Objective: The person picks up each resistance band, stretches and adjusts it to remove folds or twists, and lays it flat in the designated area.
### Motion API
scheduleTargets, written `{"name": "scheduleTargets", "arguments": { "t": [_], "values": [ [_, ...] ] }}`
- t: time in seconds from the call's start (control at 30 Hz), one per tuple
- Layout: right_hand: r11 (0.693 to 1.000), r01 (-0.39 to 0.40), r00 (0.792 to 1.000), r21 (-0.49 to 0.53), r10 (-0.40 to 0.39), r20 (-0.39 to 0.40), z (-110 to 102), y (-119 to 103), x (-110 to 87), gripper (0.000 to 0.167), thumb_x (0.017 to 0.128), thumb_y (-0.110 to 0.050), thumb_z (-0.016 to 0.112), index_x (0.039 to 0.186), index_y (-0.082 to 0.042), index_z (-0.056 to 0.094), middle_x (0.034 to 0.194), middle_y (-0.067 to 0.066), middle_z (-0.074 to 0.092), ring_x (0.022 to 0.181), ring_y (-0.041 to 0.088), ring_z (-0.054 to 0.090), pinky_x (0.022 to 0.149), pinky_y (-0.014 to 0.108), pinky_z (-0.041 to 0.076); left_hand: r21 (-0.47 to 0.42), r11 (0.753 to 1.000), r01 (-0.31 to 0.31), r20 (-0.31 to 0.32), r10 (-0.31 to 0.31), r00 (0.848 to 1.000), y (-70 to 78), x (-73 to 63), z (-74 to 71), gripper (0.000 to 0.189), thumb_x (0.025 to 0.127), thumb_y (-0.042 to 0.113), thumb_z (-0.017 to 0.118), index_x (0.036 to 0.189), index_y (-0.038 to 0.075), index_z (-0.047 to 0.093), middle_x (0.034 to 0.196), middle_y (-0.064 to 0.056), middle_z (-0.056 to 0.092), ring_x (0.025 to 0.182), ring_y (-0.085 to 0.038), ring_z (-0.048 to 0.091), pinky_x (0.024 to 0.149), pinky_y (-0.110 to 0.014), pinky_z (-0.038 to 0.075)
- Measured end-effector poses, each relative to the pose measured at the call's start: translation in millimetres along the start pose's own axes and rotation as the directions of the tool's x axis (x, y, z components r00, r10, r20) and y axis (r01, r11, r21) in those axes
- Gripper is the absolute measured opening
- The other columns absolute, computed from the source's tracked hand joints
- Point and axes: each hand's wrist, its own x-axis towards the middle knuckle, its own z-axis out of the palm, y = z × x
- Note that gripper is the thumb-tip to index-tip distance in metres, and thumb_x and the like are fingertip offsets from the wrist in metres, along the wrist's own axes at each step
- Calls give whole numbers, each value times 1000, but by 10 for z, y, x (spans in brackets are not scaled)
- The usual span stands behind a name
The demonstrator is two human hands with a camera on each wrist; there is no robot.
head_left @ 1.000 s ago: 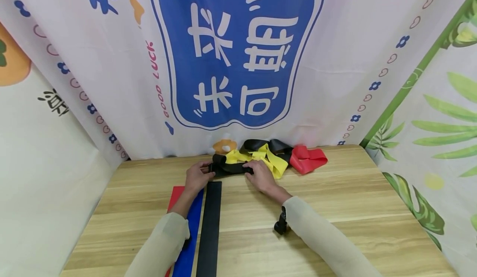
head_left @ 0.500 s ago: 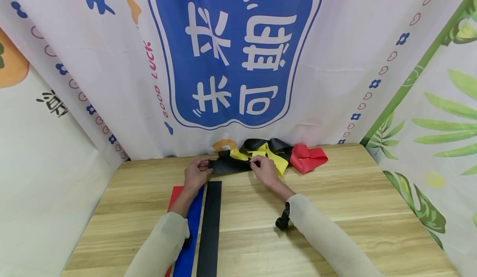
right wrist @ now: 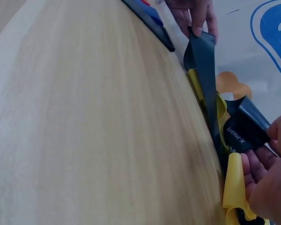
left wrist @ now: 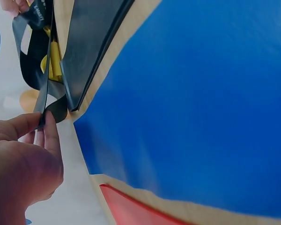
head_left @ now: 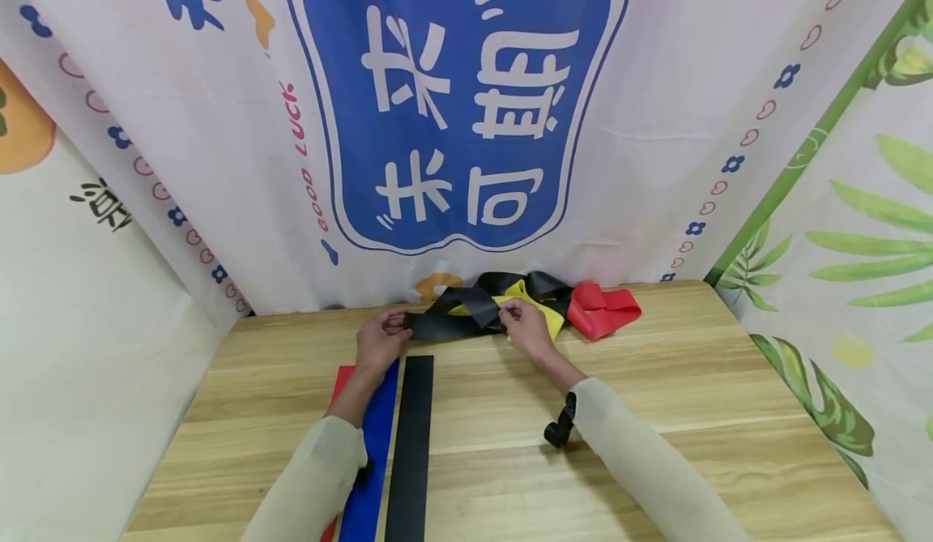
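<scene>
Near the table's back edge, my left hand [head_left: 381, 343] pinches one end of a black resistance band [head_left: 445, 328] between thumb and fingers. My right hand [head_left: 526, 330] grips a raised, folded stretch of the same band, to the right. In the right wrist view the black band [right wrist: 241, 133] shows the print "X-Heavy", and a yellow band [right wrist: 233, 180] lies against my right fingers. Part of the yellow band [head_left: 548, 321] shows behind my right hand in the head view. The far portion of the black band is mixed into the pile and hard to trace.
Red [head_left: 346, 377], blue [head_left: 377, 437] and black [head_left: 410, 445] flat bands lie lengthwise side by side on the wooden table [head_left: 583, 477]. At the back right sit a crumpled red band [head_left: 603, 310] and more black band loops [head_left: 547, 284]. A printed cloth [head_left: 656, 161] hangs behind the table.
My right hand has moved slightly right, lifting a fold of the black band over the yellow one. My left hand has shifted slightly left, still pinching its end.
</scene>
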Motion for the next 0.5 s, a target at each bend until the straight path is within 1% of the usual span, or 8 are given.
{"name": "scheduleTargets", "arguments": {
  "t": [0.1,0.17,0.2,0.3,0.4,0.43,0.5],
  "values": [
    [997,-37,999,73,38,-13,-25,-6,23,17,103,-8,65,113,1,74,104,16,76,79,26,69,70,32,59,-3,1000,6,1,-6,1000,-1,-7,-29,46,93,-7,72,138,3,68,125,-21,70,114,-34,68,97,-46,57],
    [993,-41,999,114,45,-30,-43,-12,35,16,103,-7,64,113,3,73,105,18,76,75,22,68,72,36,61,0,1000,3,5,-3,1000,-1,-11,-59,46,94,-7,72,138,4,68,127,-21,69,115,-34,67,97,-45,57],
    [990,-43,998,134,49,-39,-52,-16,41,16,103,-6,64,113,4,73,103,18,76,73,21,67,72,38,62,-1,1000,2,5,-2,1000,2,-13,-76,46,94,-7,71,138,3,68,128,-22,69,116,-35,66,97,-45,57],
    [978,-54,996,202,68,-64,-86,-16,68,15,104,-4,62,111,6,70,94,15,74,67,18,64,70,38,62,-1,1000,-12,-7,12,1000,17,-9,-123,45,94,-6,71,137,4,69,129,-21,69,115,-34,65,96,-45,57],
    [952,-93,990,291,119,-72,-123,-14,103,16,105,-4,60,114,7,68,86,8,69,66,15,62,66,32,60,-4,1000,-28,-26,28,999,28,-7,-167,43,94,-6,70,136,3,69,128,-23,69,115,-35,66,97,-45,57],
    [937,-111,988,330,141,-68,-136,-15,113,17,106,-4,60,116,7,68,85,6,67,66,14,62,65,29,60,-6,1000,-30,-30,30,999,30,-6,-181,43,94,-6,70,136,3,69,127,-23,69,114,-36,67,96,-45,57],
    [898,-150,981,415,189,-54,-163,-41,125,18,106,-3,59,119,7,66,85,4,65,67,13,62,65,26,59,-4,999,-32,-35,32,999,33,-8,-209,43,95,-6,70,137,3,69,126,-24,70,114,-37,68,94,-44,59]
  ]
}}
